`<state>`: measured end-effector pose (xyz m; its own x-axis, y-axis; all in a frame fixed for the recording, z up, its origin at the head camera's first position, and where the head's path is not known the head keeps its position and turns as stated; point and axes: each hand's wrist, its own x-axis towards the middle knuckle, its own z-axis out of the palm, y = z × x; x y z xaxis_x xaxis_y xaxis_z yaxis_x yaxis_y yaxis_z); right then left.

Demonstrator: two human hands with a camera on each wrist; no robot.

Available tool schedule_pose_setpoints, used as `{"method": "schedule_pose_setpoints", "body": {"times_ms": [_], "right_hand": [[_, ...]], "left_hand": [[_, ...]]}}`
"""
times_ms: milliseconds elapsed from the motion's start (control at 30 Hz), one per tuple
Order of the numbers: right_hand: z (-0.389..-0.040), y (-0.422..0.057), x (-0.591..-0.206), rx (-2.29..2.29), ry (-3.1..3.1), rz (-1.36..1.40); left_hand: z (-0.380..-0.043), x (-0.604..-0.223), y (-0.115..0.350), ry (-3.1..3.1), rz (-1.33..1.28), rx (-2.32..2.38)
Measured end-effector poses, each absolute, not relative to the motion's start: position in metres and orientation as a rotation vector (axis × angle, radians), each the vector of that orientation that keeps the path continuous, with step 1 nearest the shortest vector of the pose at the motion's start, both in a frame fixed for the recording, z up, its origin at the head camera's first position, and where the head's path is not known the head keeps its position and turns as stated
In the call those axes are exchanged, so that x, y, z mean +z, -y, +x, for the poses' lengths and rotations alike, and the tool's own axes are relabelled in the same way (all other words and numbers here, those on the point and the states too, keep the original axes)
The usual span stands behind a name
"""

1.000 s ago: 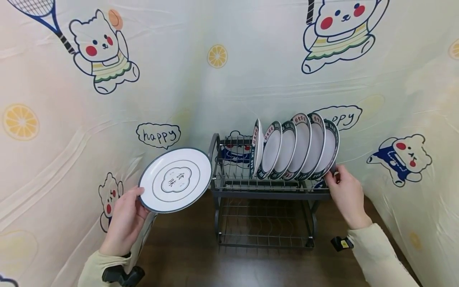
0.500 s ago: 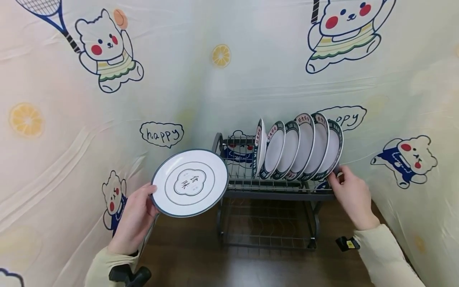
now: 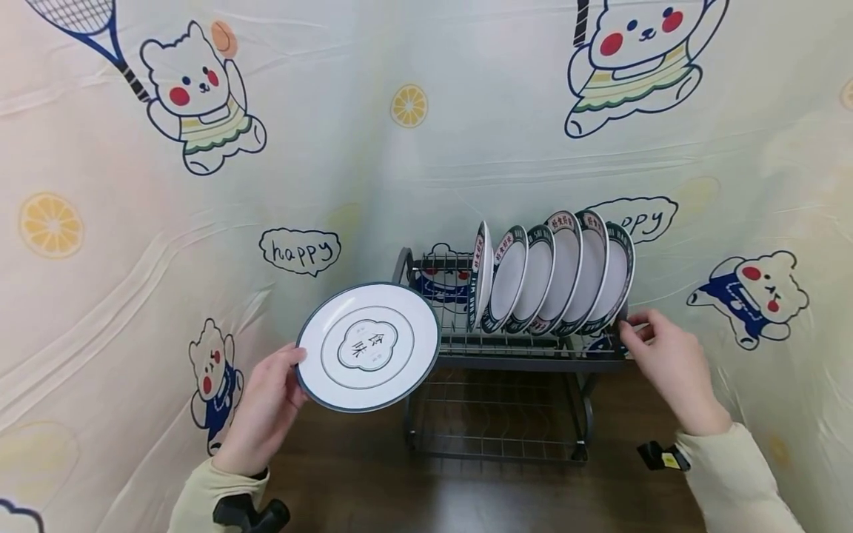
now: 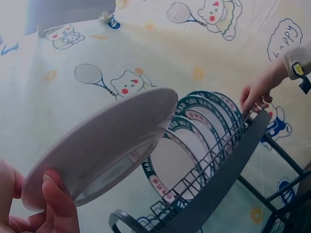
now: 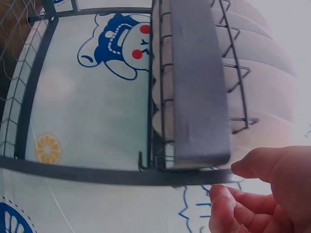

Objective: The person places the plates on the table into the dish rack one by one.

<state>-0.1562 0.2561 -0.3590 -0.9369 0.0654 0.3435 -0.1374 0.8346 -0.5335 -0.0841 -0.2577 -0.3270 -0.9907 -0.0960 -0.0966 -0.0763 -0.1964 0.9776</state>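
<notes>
My left hand (image 3: 265, 407) pinches a white plate (image 3: 400, 370) by its left edge, thumb over the rim. The plate has a thin dark rim and two printed characters in its centre; it hangs tilted in front of the rack's left end. In the left wrist view the plate's underside (image 4: 107, 131) shows. My right hand (image 3: 676, 370) grips the right end of the dark grey dish rack (image 3: 520, 363), thumb and fingers (image 5: 221, 199) on either side of the frame bar. Several plates with green patterned rims (image 3: 603, 289) stand on edge in the rack's right part.
The rack's upper left wire slots (image 3: 443, 318) hold no plates. Below is a lower wire shelf (image 3: 493, 444) above the brown floor (image 3: 346, 474). A printed curtain (image 3: 466, 148) surrounds the rack at the back and sides.
My left hand has carried the plate rightward and slightly down, toward the rack. My right hand has shifted a little to the right at the rack's end. The standing plates stay put.
</notes>
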Motion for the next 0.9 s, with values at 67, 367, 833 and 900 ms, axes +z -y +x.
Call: {"method": "schedule_pose_setpoints", "body": {"times_ms": [67,367,833,900], "right_hand": [[-0.154,-0.259,-0.357,0.787,2.658,0.054],[-0.139,-0.261,-0.346,0.714,2.479,0.03],[-0.117,-0.205,-0.32,0.796,2.288,0.366],[-0.115,-0.194,-0.318,0.817,2.314,0.423]], "left_hand": [[-0.084,-0.329,0.257,1.987,0.184,-2.404],[-0.084,-0.331,0.253,2.01,0.138,-2.409],[-0.083,-0.328,0.24,2.113,0.089,-2.346],[-0.083,-0.328,0.237,2.124,0.072,-2.339]]}}
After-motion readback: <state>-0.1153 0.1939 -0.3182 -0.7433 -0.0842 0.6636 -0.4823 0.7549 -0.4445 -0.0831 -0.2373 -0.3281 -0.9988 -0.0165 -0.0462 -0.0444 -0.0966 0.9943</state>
